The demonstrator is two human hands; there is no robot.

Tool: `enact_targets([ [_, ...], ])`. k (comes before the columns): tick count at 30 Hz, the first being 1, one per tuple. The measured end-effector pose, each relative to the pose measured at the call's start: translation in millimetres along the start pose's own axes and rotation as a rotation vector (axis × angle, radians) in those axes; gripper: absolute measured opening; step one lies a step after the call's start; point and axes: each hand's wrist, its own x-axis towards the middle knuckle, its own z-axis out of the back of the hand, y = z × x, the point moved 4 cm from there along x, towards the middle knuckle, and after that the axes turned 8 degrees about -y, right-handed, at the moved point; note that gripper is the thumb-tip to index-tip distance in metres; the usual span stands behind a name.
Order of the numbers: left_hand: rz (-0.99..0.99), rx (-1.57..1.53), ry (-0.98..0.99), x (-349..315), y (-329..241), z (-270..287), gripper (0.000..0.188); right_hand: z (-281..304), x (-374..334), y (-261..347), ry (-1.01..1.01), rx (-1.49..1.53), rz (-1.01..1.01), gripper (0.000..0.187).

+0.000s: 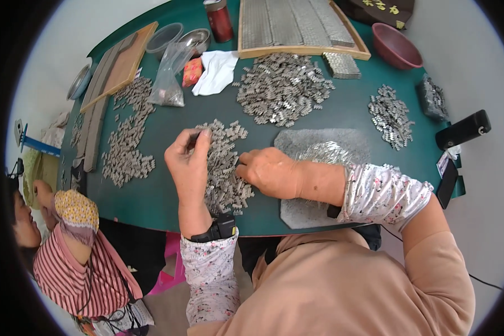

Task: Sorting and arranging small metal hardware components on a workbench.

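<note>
Metal glints on the small wavy silver pieces (225, 182), the grey rectangular mat (303, 217) looks rough and matt, the round maroon plastic bowl (397, 49) shines!

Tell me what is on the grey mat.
Thin silvery pieces lie heaped on the grey mat. The right forearm covers its middle; anything beneath is hidden.

A workshop: metal parts (224, 182) in heaps

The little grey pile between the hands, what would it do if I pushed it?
The grey pile would probably spread apart, since its pieces lie loose and jumbled. Each looks stiff, probably metal, given its grey shine. They seem unlikely to roll, being zigzag-edged rather than round.
</note>
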Motion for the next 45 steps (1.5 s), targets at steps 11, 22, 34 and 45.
enact_targets([
  [11, 0.108, 0.047, 0.164, -15, -14, -51, 0.014, 38, -20, -21, -0.145, -0.033, -0.106, 0.021],
  [22, 0.427, -0.428, 0.406, -42, -5, -157, 0.021, 95, -83, -70, -0.651, 0.014, -0.342, 0.018],
  [34, 0.602, -0.428, 0.475, -27, 25, -166, 0.027, 80, -98, -149, -0.412, -0.108, -0.576, 0.011],
  [45, 0.613, -0.517, 0.528, -26, 24, -160, 0.036, 64, -88, -151, -0.318, -0.141, -0.605, 0.008],
])
